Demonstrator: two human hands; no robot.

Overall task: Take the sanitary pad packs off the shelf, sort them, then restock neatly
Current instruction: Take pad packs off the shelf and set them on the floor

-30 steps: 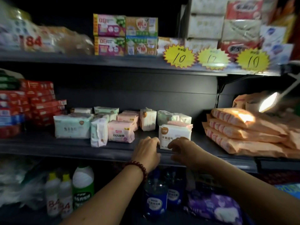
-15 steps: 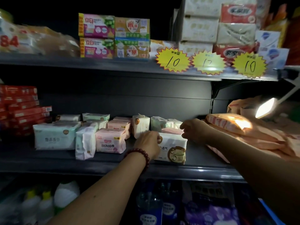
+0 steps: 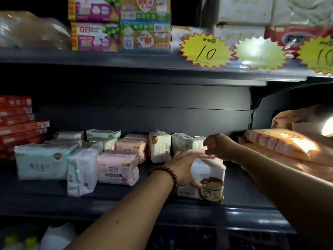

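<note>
A white sanitary pad pack [image 3: 210, 179] with a brown cat drawing on its front stands near the front edge of the dark metal shelf [image 3: 117, 199], right of centre in the frame, with a flat pink pack [image 3: 201, 153] lying on top of it. The left hand [image 3: 182, 168], a red bead bracelet [image 3: 168, 175] at its wrist, grasps the white pack from its left side, fingers over the top and thumb on the front face. The right hand [image 3: 220, 147] hovers at the pink pack's far end with its fingers loosely curled; I cannot tell whether it grips anything. Mint, white and pink packs [image 3: 118, 166] crowd the shelf to the left, red boxes [image 3: 18, 123] at the far left, orange bags [image 3: 281, 143] under a bright lamp at the right. Yellow starburst price tags [image 3: 205, 50] hang from the upper shelf in the dim shop. Since half a second ago the right hand has moved left from beside the pack to above it, and the left has slid further onto it.
</note>
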